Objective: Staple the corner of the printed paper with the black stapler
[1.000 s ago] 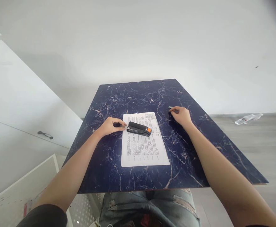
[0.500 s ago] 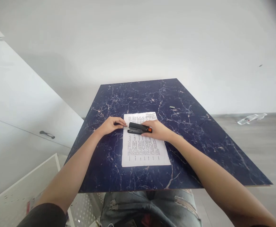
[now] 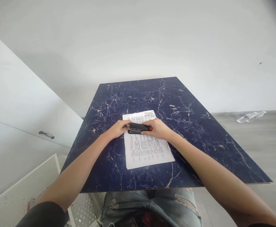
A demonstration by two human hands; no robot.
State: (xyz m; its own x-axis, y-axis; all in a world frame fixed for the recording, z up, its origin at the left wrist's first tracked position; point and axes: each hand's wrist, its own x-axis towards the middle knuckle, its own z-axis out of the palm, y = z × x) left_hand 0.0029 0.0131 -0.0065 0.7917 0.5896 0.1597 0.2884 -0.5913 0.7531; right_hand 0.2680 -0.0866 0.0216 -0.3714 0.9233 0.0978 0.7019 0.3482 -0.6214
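Observation:
My right hand (image 3: pixel 159 128) wraps around the rear of a black stapler (image 3: pixel 136 127) with an orange part at its back end. The stapler lies sideways over printed sheets of paper (image 3: pixel 149 151), its front pointing left. My left hand (image 3: pixel 120 128) is at that front end, its fingers closed on a small black piece (image 3: pixel 126 126) that meets the stapler. The fingers partly hide how the piece joins it. Both hands rest over the upper half of the sheets.
The dark blue marbled table (image 3: pixel 119 97) carries a small greenish-grey block (image 3: pixel 172 106) toward the right. A white cabinet (image 3: pixel 17 94) and a white perforated drawer (image 3: pixel 31 186) stand at the left. A clear plastic wrapper (image 3: pixel 250 117) lies on the floor at right.
My left hand has moved right, closing the gap between the small black piece and the stapler. The sheets have turned slightly, their lower edge shifting right. My right hand keeps its hold.

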